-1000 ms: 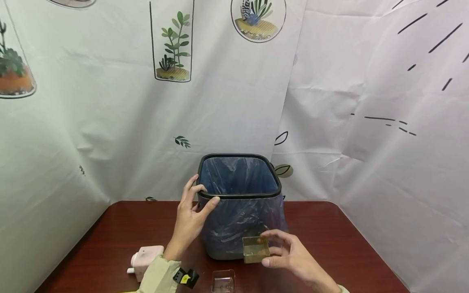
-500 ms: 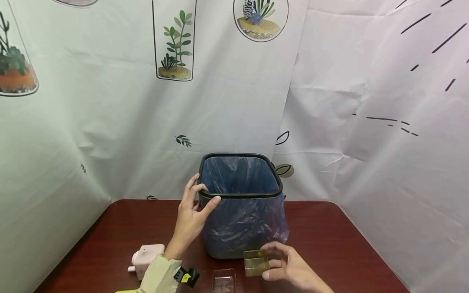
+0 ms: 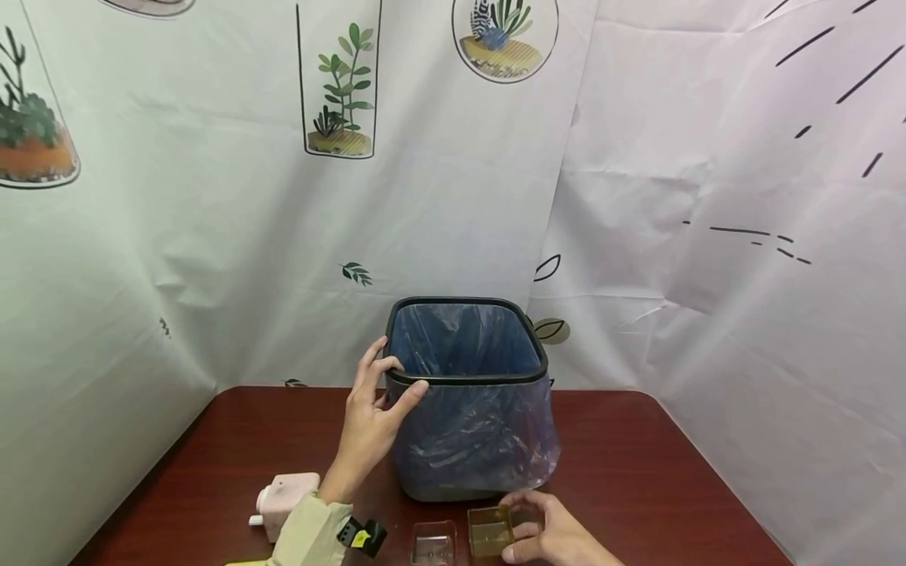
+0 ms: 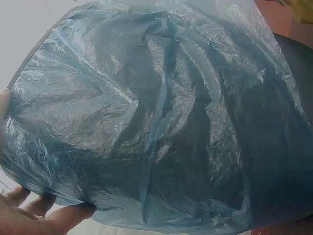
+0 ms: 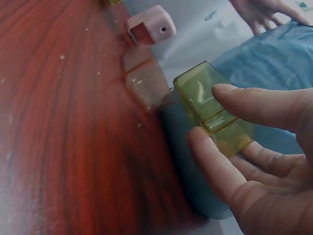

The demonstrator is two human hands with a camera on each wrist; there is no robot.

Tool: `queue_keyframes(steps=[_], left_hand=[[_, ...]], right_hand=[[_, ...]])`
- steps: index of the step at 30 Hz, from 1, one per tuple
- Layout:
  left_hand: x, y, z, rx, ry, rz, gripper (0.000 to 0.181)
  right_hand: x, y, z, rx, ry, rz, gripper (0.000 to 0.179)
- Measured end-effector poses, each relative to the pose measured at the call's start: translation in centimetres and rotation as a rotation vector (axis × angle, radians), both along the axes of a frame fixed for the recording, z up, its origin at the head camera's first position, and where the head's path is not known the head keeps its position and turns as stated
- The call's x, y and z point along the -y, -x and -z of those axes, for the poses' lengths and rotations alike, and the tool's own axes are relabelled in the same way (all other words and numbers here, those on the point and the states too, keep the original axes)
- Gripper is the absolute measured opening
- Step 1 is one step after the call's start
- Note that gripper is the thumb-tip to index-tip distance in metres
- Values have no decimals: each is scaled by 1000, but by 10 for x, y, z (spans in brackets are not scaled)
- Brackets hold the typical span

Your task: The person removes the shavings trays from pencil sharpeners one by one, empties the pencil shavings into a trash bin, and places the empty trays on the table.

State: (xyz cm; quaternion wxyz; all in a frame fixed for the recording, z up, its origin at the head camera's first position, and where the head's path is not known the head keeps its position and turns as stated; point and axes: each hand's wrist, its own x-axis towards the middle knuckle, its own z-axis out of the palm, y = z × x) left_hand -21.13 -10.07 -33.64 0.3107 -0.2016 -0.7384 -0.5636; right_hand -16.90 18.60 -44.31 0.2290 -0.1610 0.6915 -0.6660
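My left hand (image 3: pixel 370 428) grips the near left corner of a trash bin (image 3: pixel 463 380), its fingers over the black rim and the thumb outside. A blue plastic bag (image 4: pixel 171 112) lines the bin and hangs down its outside. My right hand (image 3: pixel 552 528) pinches a small yellow see-through plastic box (image 3: pixel 488 533), low in front of the bin. In the right wrist view, the thumb lies on one face of the yellow box (image 5: pixel 203 93) with fingers on the other side. Just left of that box, a clear plastic box (image 3: pixel 433 542) rests on the table.
A pink housing (image 3: pixel 286 499) with a white knob, like a pencil sharpener, stands left on the dark red table (image 3: pixel 616 440); the right wrist view shows a rectangular opening in it. A yellow thing (image 3: pixel 248 563) is cut off at the bottom edge. White printed cloth hangs behind.
My right hand has lowered the yellow box from in front of the bin toward the table, beside the clear box. The left hand has stayed on the rim.
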Motion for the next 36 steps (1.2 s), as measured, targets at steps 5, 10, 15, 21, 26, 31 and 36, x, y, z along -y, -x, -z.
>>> queue_keyframes(steps=[5,10,15,21,26,31,36], left_hand=[[2,4,5,1,0,-4,33],[2,6,6,-4,0,-1,32],[2,5,6,-9,2,-2,33],[2,5,5,-8,2,-4,34],[2,7,4,9,-9,7,34],[1,6,4,26,-27,20,36],[-2,2,2,55,-1,-17,48]], right_hand=[[1,2,8,1,-16,-17,47],[1,5,14,-6,-24,-25,44],[1,6,19,-15,0,-54,45],[0,9,22,-90,-44,-72,46],[2,13,22,-257,-222,-34,41],[2,14,24,-424,-333,-23,44],[2,13,27,-469,-327,3,48]])
